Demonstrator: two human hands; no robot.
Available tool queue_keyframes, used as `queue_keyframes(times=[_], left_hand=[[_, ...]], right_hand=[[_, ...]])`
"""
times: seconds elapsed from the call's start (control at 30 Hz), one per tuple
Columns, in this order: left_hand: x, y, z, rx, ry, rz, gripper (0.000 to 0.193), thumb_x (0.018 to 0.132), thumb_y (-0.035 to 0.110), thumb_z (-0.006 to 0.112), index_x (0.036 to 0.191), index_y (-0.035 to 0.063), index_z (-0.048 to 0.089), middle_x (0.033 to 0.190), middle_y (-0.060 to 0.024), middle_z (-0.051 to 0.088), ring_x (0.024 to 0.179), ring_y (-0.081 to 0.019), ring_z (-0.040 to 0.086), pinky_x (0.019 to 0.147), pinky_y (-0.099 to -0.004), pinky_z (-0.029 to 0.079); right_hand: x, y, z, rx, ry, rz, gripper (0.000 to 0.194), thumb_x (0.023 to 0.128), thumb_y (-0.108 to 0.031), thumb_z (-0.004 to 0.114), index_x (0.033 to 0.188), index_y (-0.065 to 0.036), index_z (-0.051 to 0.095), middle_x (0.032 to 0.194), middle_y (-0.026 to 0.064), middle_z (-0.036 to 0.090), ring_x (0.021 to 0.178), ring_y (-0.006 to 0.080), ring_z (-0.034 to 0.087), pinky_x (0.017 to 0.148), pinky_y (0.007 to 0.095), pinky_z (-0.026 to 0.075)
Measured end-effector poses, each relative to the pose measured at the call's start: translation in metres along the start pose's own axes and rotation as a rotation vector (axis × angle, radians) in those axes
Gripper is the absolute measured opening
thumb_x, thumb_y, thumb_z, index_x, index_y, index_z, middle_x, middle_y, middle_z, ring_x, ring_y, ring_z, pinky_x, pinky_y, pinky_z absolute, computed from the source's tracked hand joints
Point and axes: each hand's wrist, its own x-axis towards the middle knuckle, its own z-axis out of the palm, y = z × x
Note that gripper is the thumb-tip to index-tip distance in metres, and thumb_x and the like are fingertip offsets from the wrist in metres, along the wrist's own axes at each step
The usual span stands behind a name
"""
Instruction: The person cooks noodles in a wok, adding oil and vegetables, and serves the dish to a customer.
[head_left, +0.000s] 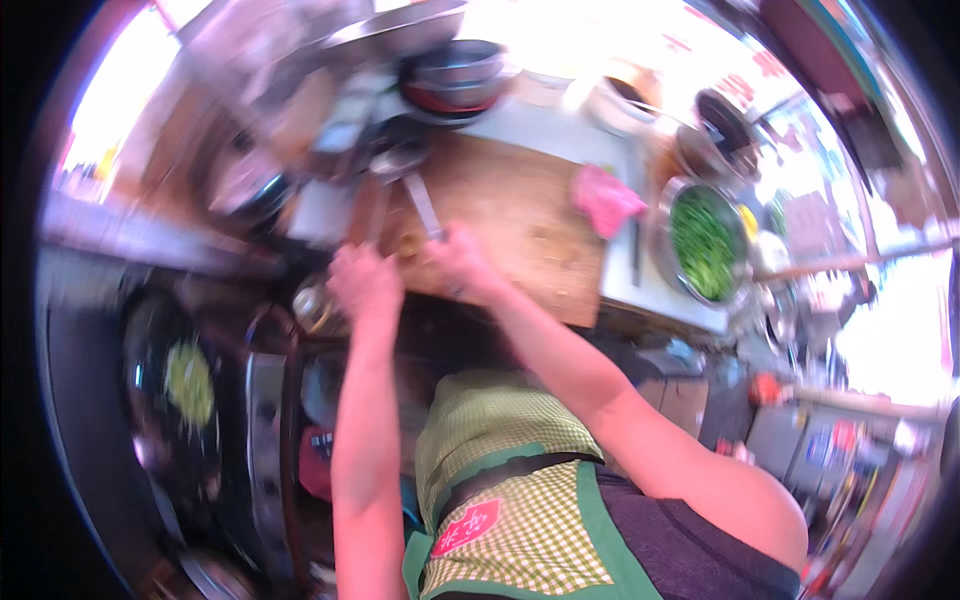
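My right hand (463, 264) grips the flat metal handle (422, 202) of a ladle or similar utensil, above the front left part of a wooden cutting board (510, 195). At the handle's far end a shiny rounded metal head (397, 161) shows, blurred, beside a dark bowl or pan at the board's back left corner. Beside it, my left hand (367, 281) is closed around the lower end of a second thin handle (380, 206), which runs up towards the same metal head. Motion blur hides whether the two heads touch.
A pink cloth (606, 201) lies on the board's right edge, near a dark knife (637, 225). Further right stands a metal bowl of chopped greens (703, 244). Stacked bowls (457, 75) stand behind the board. On the left a black wok (150, 360) holds pale green food (190, 382).
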Motion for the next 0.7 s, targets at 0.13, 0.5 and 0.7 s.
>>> queue_keyframes(times=[0.13,0.5,0.7], left_hand=[[0.006,-0.016,0.048,-0.003,0.026,0.008,0.025,0.091,0.026,0.073,0.102,0.0050,0.064,0.108,-0.0165,0.069,0.100,-0.0403,0.069,0.079,-0.0563,0.055],[0.010,0.018,0.052,-0.599,-0.093,-0.084,0.026,0.093,0.021,0.069,0.099,-0.0047,0.070,0.084,-0.0223,0.072,0.077,-0.0379,0.070,0.074,-0.0463,0.054],[-0.011,0.066,0.041,-1.124,-0.413,-0.394,0.021,0.101,0.022,0.063,0.095,0.0027,0.070,0.078,-0.0053,0.068,0.071,-0.0149,0.065,0.060,-0.0368,0.052]], right_hand=[[-0.017,-0.027,-0.022,0.498,-0.285,0.387,0.018,0.095,-0.009,0.061,0.113,-0.003,0.058,0.071,0.0066,0.066,0.048,0.0153,0.061,0.041,0.0295,0.048],[-0.094,-0.064,-0.107,-0.801,0.281,-0.247,0.050,0.089,-0.004,0.063,0.138,-0.008,0.062,0.085,0.0186,0.066,0.070,0.0368,0.069,0.062,0.0479,0.055],[-0.121,-0.092,-0.145,-0.603,0.206,-0.310,0.051,0.091,0.000,0.063,0.142,-0.003,0.063,0.086,0.0117,0.064,0.076,0.0228,0.060,0.073,0.0401,0.052]])
